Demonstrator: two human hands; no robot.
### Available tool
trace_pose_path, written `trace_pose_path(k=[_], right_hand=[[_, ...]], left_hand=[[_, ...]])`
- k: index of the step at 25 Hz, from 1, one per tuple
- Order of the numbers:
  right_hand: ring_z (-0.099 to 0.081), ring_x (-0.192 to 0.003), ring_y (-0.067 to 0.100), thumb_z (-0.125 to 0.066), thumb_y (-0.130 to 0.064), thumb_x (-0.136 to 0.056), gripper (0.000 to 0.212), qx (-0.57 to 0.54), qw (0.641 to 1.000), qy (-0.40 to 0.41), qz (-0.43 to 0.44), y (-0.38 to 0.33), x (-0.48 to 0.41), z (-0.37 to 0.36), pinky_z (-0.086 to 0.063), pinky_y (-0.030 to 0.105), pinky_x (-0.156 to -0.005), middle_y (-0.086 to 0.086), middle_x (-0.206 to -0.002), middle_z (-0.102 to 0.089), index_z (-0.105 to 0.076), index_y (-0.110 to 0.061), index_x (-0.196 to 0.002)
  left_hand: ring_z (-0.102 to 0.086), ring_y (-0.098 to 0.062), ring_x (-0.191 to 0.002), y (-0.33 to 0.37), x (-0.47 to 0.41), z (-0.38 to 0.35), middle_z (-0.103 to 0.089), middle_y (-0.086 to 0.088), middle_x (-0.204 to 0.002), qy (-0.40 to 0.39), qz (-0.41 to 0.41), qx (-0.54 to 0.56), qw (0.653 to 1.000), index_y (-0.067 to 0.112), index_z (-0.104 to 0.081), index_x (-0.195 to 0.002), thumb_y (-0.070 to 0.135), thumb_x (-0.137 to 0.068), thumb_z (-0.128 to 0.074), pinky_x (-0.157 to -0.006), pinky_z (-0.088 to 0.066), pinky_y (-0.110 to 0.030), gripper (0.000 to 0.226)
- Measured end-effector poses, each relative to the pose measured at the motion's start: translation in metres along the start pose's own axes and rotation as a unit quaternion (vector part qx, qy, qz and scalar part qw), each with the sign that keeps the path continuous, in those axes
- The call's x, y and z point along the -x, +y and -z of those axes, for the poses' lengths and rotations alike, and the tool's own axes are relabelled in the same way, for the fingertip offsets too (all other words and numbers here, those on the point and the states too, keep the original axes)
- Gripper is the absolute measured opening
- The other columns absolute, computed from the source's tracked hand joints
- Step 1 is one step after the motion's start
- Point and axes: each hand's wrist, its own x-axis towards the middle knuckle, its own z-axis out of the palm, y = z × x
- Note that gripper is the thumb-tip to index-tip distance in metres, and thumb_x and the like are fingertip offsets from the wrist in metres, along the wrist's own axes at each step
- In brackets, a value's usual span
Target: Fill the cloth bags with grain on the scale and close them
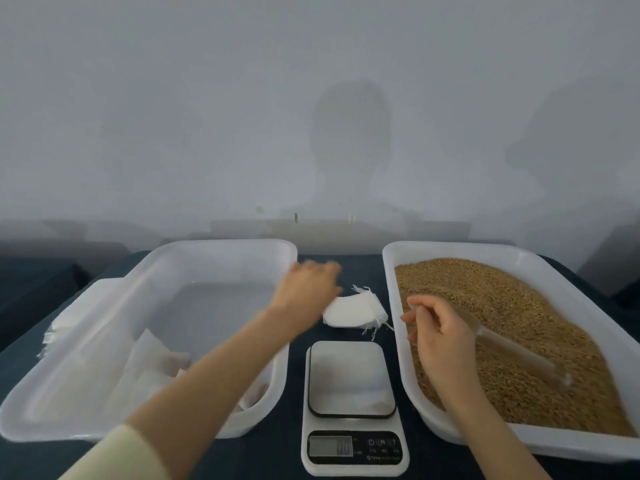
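Observation:
A small pile of empty white drawstring cloth bags point(353, 311) lies on the dark table between two trays. My left hand point(308, 285), blurred by motion, hovers just left of and above the pile with loosely bent fingers and nothing in it. The right tray point(391, 271) is full of brown grain point(519, 306). A translucent plastic scoop point(502, 344) lies on the grain. My right hand point(436, 334) is over the tray's left rim, fingers curled round the scoop's near end. The white digital scale point(349, 375) stands in front with a bare platform.
The white tray on the left point(225, 247) holds some white cloth pieces point(152, 362) at its near end. More white cloth point(69, 317) lies outside its left rim. A plain wall rises right behind the table.

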Motion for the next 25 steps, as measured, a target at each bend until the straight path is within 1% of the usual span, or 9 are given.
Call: trace_pose_path(k=[2, 3, 7, 10, 15, 17, 20, 22, 25], right_hand=[[-0.060, -0.063, 0.013, -0.048, -0.014, -0.096, 0.021, -0.010, 1.000, 0.006, -0.011, 0.002, 0.000, 0.002, -0.050, 0.027, -0.055, -0.006, -0.078, -0.066, -0.059, -0.031, -0.091], [-0.060, -0.062, 0.014, -0.048, -0.014, -0.095, 0.021, -0.014, 1.000, 0.008, -0.020, 0.003, 0.000, 0.002, -0.050, 0.027, -0.054, -0.005, -0.077, -0.066, -0.060, -0.030, -0.091], [-0.061, -0.063, 0.012, -0.048, -0.015, -0.096, 0.019, -0.010, 0.999, 0.010, -0.040, 0.008, -0.005, 0.003, -0.048, 0.027, -0.057, -0.004, -0.077, -0.067, -0.061, -0.028, -0.092], [-0.061, -0.062, 0.011, -0.049, -0.015, -0.095, 0.019, -0.011, 0.999, 0.004, -0.037, 0.010, -0.006, 0.002, -0.046, 0.022, -0.055, -0.004, -0.077, -0.066, -0.060, -0.030, -0.092], [-0.061, -0.062, 0.013, -0.050, -0.014, -0.095, 0.020, -0.007, 1.000, 0.009, -0.026, 0.007, -0.005, 0.001, -0.051, 0.030, -0.058, -0.005, -0.077, -0.066, -0.061, -0.030, -0.092], [-0.061, -0.061, 0.014, -0.050, -0.014, -0.095, 0.020, 0.000, 1.000, 0.010, -0.021, 0.007, -0.005, 0.002, -0.050, 0.032, -0.059, -0.005, -0.076, -0.066, -0.061, -0.029, -0.091], [-0.060, -0.060, 0.014, -0.050, -0.014, -0.095, 0.019, 0.008, 1.000, 0.005, -0.017, 0.008, -0.005, 0.002, -0.048, 0.027, -0.054, -0.006, -0.075, -0.065, -0.061, -0.029, -0.091], [-0.060, -0.061, 0.014, -0.050, -0.014, -0.095, 0.019, 0.010, 1.000, 0.006, -0.022, 0.009, -0.005, 0.002, -0.047, 0.024, -0.052, -0.006, -0.076, -0.066, -0.061, -0.030, -0.091], [-0.059, -0.060, 0.011, -0.049, -0.015, -0.095, 0.022, 0.014, 1.000, -0.002, -0.021, 0.007, -0.005, 0.002, -0.045, 0.018, -0.048, -0.006, -0.077, -0.065, -0.058, -0.035, -0.089]], left_hand=[[-0.058, -0.026, -0.102, 0.043, -0.018, -0.028, -0.066, -0.007, -0.109, -0.146, -0.090, -0.038, 0.984, 0.012, -0.060, -0.108, 0.036, -0.097, -0.048, -0.080, -0.035, -0.034, 0.029], [-0.058, -0.026, -0.103, 0.055, -0.029, -0.043, -0.065, -0.007, -0.112, -0.215, -0.092, -0.052, 0.971, 0.010, -0.061, -0.109, 0.035, -0.097, -0.050, -0.080, -0.035, -0.034, 0.030], [-0.040, -0.033, -0.129, 0.068, -0.061, -0.077, -0.044, -0.010, -0.140, -0.424, 0.011, -0.010, 0.905, 0.010, -0.046, -0.134, 0.012, -0.094, -0.047, -0.102, -0.033, -0.042, 0.040], [-0.057, -0.030, -0.109, 0.064, -0.055, -0.085, -0.058, -0.010, -0.123, -0.339, -0.041, -0.030, 0.939, 0.005, -0.058, -0.118, 0.004, -0.092, -0.052, -0.077, -0.041, -0.035, 0.027], [-0.061, -0.029, -0.092, 0.057, -0.049, -0.090, -0.061, -0.007, -0.099, -0.275, -0.052, -0.059, 0.958, 0.002, -0.060, -0.107, -0.008, -0.085, -0.054, -0.053, -0.033, -0.027, 0.025], [-0.061, -0.029, -0.088, 0.056, -0.050, -0.086, -0.061, -0.007, -0.095, -0.262, -0.023, -0.031, 0.964, 0.002, -0.061, -0.101, -0.006, -0.084, -0.059, -0.056, -0.035, -0.029, 0.019], [-0.064, -0.027, -0.090, 0.054, -0.051, -0.081, -0.060, -0.007, -0.094, -0.277, 0.051, 0.048, 0.958, 0.006, -0.061, -0.096, 0.017, -0.082, -0.073, -0.064, -0.041, -0.033, 0.021], [-0.062, -0.024, -0.084, 0.050, -0.051, -0.072, -0.055, -0.004, -0.083, -0.272, 0.088, 0.114, 0.951, 0.008, -0.057, -0.087, 0.021, -0.087, -0.067, -0.065, -0.043, -0.031, 0.016], [-0.053, -0.021, -0.074, 0.036, -0.045, -0.045, -0.052, -0.002, -0.077, -0.193, 0.112, 0.170, 0.960, 0.010, -0.056, -0.090, 0.012, -0.095, -0.051, -0.065, -0.044, -0.029, 0.007]])
